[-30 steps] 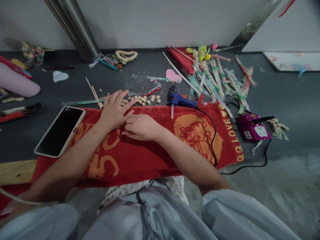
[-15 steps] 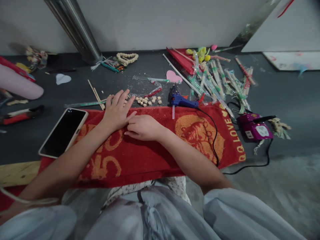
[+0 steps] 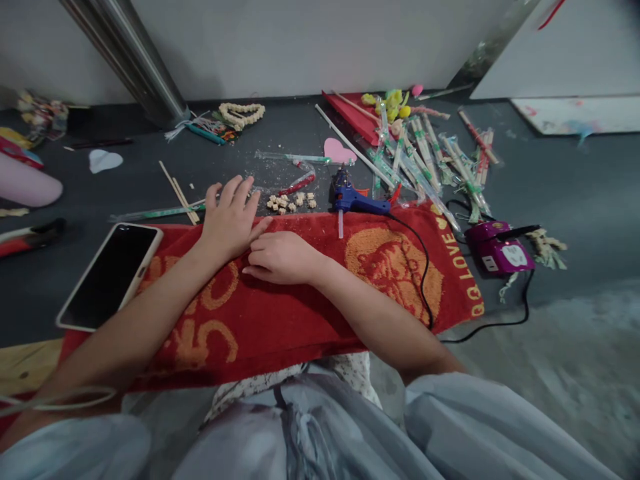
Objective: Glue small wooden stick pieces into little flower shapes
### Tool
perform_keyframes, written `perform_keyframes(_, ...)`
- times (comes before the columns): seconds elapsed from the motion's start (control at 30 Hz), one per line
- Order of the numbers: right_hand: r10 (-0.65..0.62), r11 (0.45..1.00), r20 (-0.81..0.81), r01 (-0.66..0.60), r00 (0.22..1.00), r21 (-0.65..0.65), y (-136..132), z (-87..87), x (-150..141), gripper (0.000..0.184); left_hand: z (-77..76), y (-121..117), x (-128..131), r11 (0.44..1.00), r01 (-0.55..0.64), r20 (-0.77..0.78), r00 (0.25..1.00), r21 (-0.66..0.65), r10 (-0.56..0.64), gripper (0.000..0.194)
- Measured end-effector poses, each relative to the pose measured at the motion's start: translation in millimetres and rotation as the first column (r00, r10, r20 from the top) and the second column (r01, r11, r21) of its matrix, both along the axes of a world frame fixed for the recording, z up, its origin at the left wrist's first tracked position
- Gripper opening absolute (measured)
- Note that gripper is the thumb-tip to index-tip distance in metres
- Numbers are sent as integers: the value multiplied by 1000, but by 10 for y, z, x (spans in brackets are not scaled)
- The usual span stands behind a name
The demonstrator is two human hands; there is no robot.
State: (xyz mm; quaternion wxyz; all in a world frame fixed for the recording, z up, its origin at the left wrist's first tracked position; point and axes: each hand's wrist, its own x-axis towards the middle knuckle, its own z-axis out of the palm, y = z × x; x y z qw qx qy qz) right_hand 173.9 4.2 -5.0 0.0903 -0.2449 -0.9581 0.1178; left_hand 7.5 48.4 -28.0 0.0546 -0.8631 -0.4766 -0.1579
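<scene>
My left hand (image 3: 230,217) lies on the far edge of a red towel (image 3: 280,327), palm down, its fingers spread and reaching onto the dark tabletop. Close beside its thumb, my right hand (image 3: 283,258) rests on the towel with the fingers curled in. I see nothing in either hand, though the right palm is hidden. Just past the left fingertips lies a small heap of pale wooden-looking pieces (image 3: 290,203). A blue hot glue gun (image 3: 363,200) lies farther right on the towel's edge, a clear glue stick pointing toward me.
A phone (image 3: 110,277) lies left of my left forearm. Thin sticks (image 3: 179,192) are beyond it. At the back stand a heart-shaped frame (image 3: 243,115) and a metal post (image 3: 145,73). Wrapped chopsticks (image 3: 425,153) pile up at right, near a purple power block (image 3: 500,249) with a black cord.
The view has swung slightly right, so the table things sit farther left. My hands keep the same pose on the towel.
</scene>
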Motion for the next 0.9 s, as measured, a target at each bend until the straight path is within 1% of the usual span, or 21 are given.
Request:
perform_keyframes(0.1, -1, 1000, 8, 1, 1000, 9, -1, -7, 0, 41, 5, -5, 29, 999, 32, 33, 999, -1, -32, 51)
perform_keyframes(0.23, -7, 1000, 16, 7, 1000, 9, 3, 10, 3, 43, 22, -21, 52, 996, 63, 51, 997, -56, -60, 42)
perform_keyframes(0.33, 1, 1000, 30, -1, 1000, -11, 7, 25, 4, 44, 41, -32, 65, 996, 37, 66, 997, -77, -32, 42)
perform_keyframes(0.5, 12, 1000, 21, -12, 1000, -12, 16, 6, 4, 44, 49, -20, 91, 998, -10, 55, 998, -64, 14, 46)
perform_keyframes(0.63, 17, 1000, -8, -17, 1000, 5, 25, -19, 9, 44, 19, 6, 100, 997, 9, 43, 999, -73, -5, 46)
perform_keyframes(0.73, 14, 1000, -6, -14, 1000, 1, 29, -20, 14, 43, -12, 13, 93, 999, 26, 38, 999, -46, -24, 44)
perform_keyframes(0.9, 8, 1000, -10, -8, 1000, -6, 30, -16, 13, 43, -28, 4, 74, 1000, 8, 64, 998, 1, -8, 47)
